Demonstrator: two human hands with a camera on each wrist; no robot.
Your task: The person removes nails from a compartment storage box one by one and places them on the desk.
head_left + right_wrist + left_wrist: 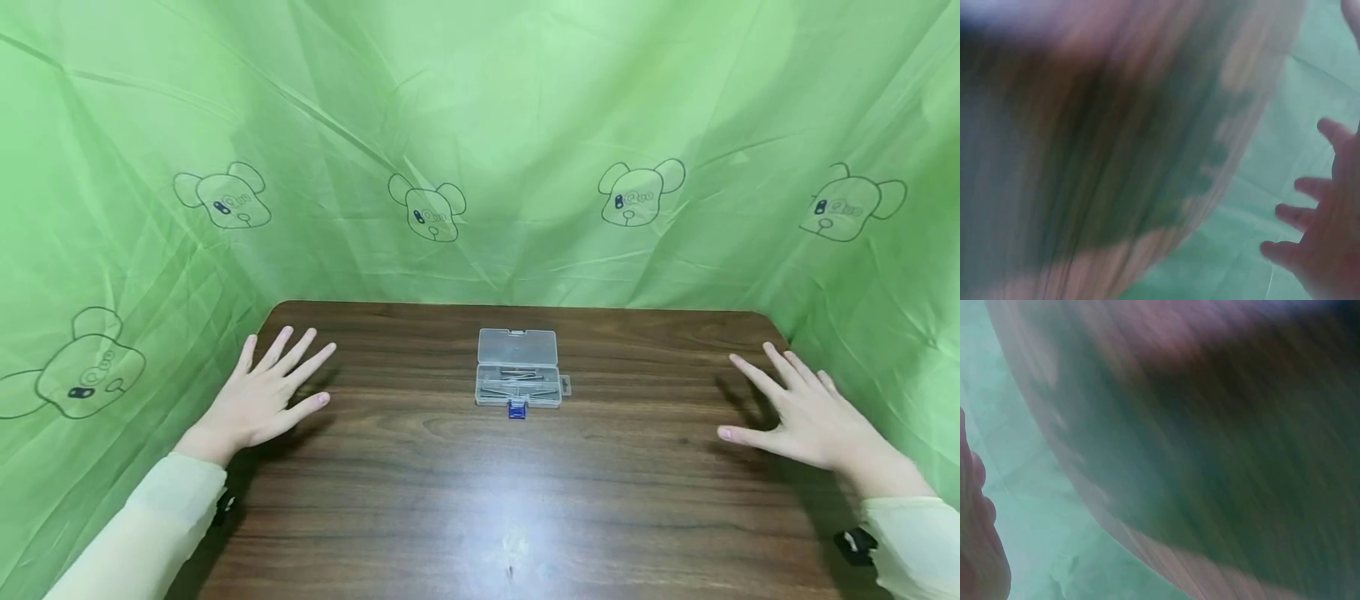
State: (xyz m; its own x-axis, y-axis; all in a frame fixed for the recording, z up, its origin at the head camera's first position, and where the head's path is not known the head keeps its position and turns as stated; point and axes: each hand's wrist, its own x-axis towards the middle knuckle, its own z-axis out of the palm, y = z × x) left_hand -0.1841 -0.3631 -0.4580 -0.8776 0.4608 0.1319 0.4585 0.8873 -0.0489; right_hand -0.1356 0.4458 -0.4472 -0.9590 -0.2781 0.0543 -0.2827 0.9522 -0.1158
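Note:
A clear plastic box [517,348] lies with its lid raised toward the back of the wooden table. Several thin metal pieces, which look like screws or nails, are inside it. A blue latch [517,410] sticks out at the box's front. My left hand [258,396] hovers over the table's left edge, fingers spread, holding nothing. Over the right edge, my right hand [813,412] is likewise spread and holds nothing. Both hands are well apart from the box. Part of the right hand [1329,212] shows in the right wrist view, above the table edge.
The brown wooden table [420,500] has rounded back corners and a bright glare near the front. A small object [511,572], too small to identify, lies in that glare. Green cloth [525,100] with printed bear heads hangs behind the table and at both sides.

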